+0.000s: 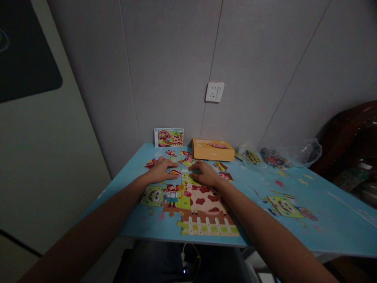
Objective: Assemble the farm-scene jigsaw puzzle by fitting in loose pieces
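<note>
A partly joined jigsaw puzzle (203, 202) with a spotted cow, a white fence and a farmer figure lies flat on the table before me. My left hand (160, 171) rests left of its upper part, thumb and fingers apart. Between those fingertips a puzzle piece (175, 172) with red on it lies on the table. At the puzzle's top edge is my right hand (205, 173), its fingers stretched and spread, touching the green upper pieces. Whether the fingertips press on a single piece is too small to make out.
Loose pieces lie beyond my hands, and a few puzzle pieces (225, 176) lie right of my right hand. A picture card (169, 138) leans on the wall beside an orange box (213, 151). Plastic bags (303, 153) lie at the back right of the blue table (247, 188).
</note>
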`<state>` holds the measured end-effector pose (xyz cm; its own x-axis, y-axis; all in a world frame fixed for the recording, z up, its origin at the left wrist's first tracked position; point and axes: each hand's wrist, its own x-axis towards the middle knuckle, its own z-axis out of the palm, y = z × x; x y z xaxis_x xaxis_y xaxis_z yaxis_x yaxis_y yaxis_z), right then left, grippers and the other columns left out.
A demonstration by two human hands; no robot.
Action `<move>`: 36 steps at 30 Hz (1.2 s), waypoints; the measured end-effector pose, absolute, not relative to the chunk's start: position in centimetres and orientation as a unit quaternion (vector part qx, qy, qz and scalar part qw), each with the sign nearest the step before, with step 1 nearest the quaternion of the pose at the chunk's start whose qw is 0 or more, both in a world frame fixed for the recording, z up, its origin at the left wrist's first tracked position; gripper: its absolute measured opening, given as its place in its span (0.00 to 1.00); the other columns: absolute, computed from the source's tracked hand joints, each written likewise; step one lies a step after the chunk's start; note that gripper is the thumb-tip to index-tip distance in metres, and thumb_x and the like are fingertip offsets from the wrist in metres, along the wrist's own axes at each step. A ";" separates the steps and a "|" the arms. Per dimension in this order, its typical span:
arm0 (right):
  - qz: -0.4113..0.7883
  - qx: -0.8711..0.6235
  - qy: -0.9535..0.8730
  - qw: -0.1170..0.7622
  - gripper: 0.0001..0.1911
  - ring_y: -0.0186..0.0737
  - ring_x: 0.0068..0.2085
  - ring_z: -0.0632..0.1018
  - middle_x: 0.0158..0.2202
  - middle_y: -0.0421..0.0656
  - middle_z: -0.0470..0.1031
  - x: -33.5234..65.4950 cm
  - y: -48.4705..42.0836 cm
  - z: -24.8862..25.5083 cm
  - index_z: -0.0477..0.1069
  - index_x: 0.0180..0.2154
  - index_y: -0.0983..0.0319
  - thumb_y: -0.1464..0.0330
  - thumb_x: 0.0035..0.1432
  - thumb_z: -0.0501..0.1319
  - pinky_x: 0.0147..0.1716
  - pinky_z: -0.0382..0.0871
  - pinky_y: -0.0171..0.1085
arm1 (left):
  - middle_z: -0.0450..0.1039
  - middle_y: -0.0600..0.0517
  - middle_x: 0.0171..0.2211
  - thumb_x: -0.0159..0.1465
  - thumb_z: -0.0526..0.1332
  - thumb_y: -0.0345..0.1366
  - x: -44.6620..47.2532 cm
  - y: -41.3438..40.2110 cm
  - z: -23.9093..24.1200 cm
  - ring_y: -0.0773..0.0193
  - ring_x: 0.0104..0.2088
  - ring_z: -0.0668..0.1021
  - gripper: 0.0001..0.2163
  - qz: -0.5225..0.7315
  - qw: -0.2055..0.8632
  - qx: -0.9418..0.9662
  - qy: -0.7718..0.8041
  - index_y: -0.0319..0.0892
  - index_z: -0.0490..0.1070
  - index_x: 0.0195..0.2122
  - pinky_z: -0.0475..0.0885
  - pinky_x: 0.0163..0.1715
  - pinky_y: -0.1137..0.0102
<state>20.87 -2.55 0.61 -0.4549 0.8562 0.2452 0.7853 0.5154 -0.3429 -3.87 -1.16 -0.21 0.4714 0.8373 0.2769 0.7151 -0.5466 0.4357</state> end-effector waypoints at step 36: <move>0.029 -0.828 -0.546 0.121 0.26 0.59 0.47 0.74 0.44 0.58 0.75 28.0 0.0 1.3 0.74 0.44 0.64 0.52 0.51 0.58 0.43 0.65 0.51 | 0.72 0.49 0.48 0.56 0.63 0.44 -4.5 -0.1 -0.2 0.49 0.51 0.67 0.19 0.215 0.056 0.768 0.601 0.50 0.73 0.49 0.61 0.51 0.59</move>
<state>27.98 -0.03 1.32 0.4017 0.9119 0.0844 0.8979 -0.3740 -0.2324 -4.45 -0.06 -0.22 0.1861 0.9468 0.2626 0.8988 -0.2720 0.3438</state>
